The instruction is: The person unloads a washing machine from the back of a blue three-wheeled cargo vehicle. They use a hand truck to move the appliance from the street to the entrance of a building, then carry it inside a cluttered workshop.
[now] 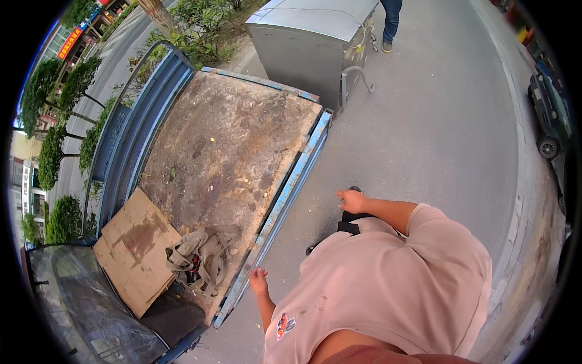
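Head view: my left hand [258,282], fingers loosely curled, is just beside the rusty, blue-railed metal cargo bed [224,133]; my right hand [351,201] hangs farther right. I cannot tell whether either grip is closed. The bed's near left holds a grey-beige fabric strap bundle [209,258]; loose loops could snag, worn metal scrape knuckles.

Can't tell if L hand [258,281] touches cart [224,139], nor whether R hand [351,201], palm hidden, holds anything. Stuff in bag [206,255] too sm. to ID. Person [391,17] up top is cut off above the legs; metal box [297,57] clipped there too. Car [549,112], R side, blurry & cut by dark rim.
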`<state>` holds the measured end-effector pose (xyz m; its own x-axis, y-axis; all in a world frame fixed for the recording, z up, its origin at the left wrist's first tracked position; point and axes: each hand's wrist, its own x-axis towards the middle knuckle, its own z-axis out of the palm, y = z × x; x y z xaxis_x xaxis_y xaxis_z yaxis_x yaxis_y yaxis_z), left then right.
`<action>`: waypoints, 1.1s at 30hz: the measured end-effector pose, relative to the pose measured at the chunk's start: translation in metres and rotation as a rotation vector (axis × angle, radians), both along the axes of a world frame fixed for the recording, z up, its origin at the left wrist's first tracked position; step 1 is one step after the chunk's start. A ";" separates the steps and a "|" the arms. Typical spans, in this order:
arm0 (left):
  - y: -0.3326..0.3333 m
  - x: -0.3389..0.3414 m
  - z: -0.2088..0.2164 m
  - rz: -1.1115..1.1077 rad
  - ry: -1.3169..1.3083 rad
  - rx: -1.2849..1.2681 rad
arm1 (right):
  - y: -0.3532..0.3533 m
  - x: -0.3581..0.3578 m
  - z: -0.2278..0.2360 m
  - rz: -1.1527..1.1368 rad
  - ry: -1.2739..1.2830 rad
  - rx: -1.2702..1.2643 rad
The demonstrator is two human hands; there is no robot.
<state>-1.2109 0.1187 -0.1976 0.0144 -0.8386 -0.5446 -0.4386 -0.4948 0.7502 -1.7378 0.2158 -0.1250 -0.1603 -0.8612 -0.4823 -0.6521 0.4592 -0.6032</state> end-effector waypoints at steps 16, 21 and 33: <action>-0.062 -0.435 0.002 -0.617 -0.026 0.053 | 0.158 -0.415 -0.018 -0.769 0.134 -0.131; -0.095 -0.486 -0.002 -0.739 -0.024 0.109 | 0.154 -0.412 -0.017 -0.898 -0.025 -0.177; -0.184 -0.586 0.019 -0.861 -0.016 0.071 | 0.244 -0.378 -0.090 -1.074 -0.043 0.029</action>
<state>-1.7967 -0.0653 -0.1789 -0.6027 -0.5246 -0.6014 -0.6925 -0.0308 0.7208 -2.1153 0.4594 -0.2145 -0.8085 -0.2682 -0.5239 0.1224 0.7940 -0.5955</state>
